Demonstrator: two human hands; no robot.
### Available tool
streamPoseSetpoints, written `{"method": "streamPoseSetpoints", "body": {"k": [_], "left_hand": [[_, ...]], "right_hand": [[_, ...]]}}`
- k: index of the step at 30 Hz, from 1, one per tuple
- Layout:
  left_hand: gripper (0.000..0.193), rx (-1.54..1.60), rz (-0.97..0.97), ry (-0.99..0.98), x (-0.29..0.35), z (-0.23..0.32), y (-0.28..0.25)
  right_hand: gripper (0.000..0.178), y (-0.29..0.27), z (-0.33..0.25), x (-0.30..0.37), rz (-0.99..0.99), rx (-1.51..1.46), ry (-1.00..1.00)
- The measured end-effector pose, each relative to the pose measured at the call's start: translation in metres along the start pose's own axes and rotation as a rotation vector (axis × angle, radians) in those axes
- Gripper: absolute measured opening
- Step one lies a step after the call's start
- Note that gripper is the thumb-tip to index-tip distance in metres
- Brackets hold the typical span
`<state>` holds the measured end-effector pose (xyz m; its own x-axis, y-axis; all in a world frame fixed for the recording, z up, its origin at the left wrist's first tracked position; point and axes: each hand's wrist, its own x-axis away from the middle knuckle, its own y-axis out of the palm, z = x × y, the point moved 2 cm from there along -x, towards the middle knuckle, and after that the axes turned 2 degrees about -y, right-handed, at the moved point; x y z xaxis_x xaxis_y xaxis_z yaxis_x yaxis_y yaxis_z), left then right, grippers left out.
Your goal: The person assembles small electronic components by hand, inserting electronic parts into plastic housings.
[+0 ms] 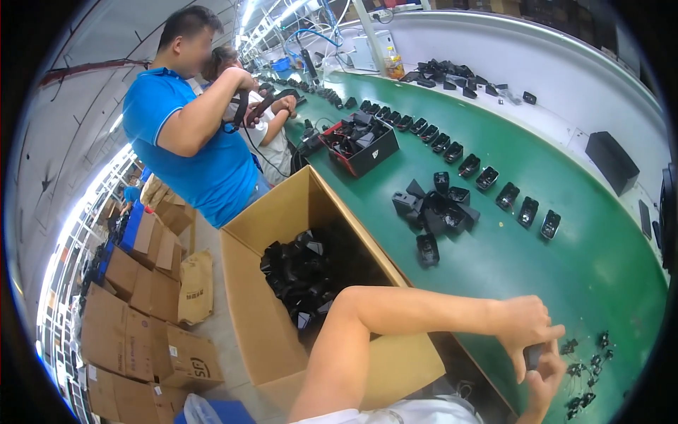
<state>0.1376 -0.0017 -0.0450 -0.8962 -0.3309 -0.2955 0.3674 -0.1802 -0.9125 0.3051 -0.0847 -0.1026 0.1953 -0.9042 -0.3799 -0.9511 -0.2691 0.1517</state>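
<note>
Over the right part of the green workbench, my left hand and my right hand come together. Between their fingers is a small dark plastic part, mostly covered by the fingers, and both hands are closed on it. Just to the right of them lies a scatter of small black components with thin wires. My left forearm reaches across a corner of a large open cardboard box, which holds a heap of black plastic parts.
A curved row of black housings runs along the green bench. Nearer lies a pile of black housings, and beyond it a red-and-black box of parts. A person in blue stands at the left, by stacked cartons.
</note>
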Motion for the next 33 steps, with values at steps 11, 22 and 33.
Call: {"method": "streamPoseSetpoints", "body": {"k": [11, 22, 33], "left_hand": [[0.097, 0.102, 0.027, -0.186, 0.003, 0.01, -0.011], [0.055, -0.582, -0.18, -1.002, 0.149, -0.041, -0.104], [0.072, -0.41, -0.522, -1.279, 0.18, -0.065, -0.066]], "right_hand": [[0.01, 0.009, -0.008, 0.0, 0.05, -0.172, 0.153], [0.029, -0.109, 0.006, -0.135, 0.071, 1.2, -0.297], [0.029, -0.07, 0.083, -0.224, -0.114, 1.392, 0.001]]}}
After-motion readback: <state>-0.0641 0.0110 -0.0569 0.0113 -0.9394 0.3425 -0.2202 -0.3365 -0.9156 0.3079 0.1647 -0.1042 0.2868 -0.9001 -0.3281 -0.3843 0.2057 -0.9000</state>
